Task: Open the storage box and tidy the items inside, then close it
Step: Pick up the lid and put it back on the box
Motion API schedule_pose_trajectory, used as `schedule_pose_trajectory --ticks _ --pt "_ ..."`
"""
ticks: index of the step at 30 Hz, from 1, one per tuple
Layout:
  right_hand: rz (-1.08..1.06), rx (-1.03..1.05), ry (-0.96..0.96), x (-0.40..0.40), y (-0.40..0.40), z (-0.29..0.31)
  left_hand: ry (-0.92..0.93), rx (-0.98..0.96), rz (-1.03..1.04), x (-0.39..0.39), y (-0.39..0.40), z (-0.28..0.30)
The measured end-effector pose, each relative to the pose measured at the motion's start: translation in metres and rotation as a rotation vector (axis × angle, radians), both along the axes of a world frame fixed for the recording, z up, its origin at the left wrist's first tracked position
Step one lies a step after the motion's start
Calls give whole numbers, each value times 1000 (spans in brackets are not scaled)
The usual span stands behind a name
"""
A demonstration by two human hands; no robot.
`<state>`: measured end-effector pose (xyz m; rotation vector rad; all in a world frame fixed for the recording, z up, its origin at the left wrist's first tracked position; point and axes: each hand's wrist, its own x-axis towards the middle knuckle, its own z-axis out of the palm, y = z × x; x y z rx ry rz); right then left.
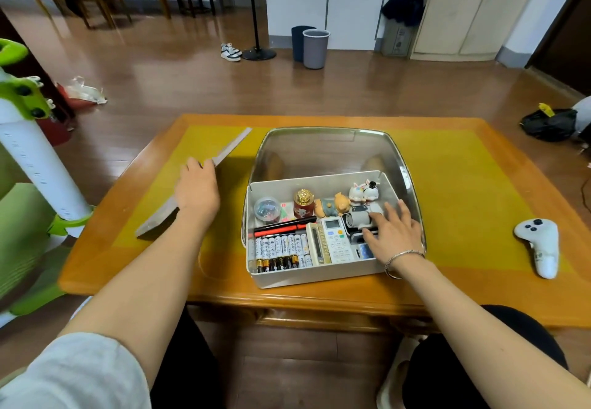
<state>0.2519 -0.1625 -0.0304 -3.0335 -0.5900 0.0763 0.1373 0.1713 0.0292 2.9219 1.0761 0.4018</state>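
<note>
The box sits open on the table, between the hands and nearer the right one, its clear lid swung up at the far side. Batteries, remote and figurines lie in neat rows inside, so closing looks next. The right hand rests inside at the right end, fingers straight, on a small dark gadget. The left hand, well to the left, grips a flat grey board slanting away. The lid's hinge edge runs left to right beyond both hands.
</note>
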Motion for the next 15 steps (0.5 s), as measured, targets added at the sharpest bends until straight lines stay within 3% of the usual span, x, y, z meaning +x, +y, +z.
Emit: schedule_pose_trajectory --ticks 7,15 --pt "-6 108 28 7 0 21 -158 119 -100 23 -17 54" --pt "76 599 81 41 17 89 -386 231 -247 44 -50 125"
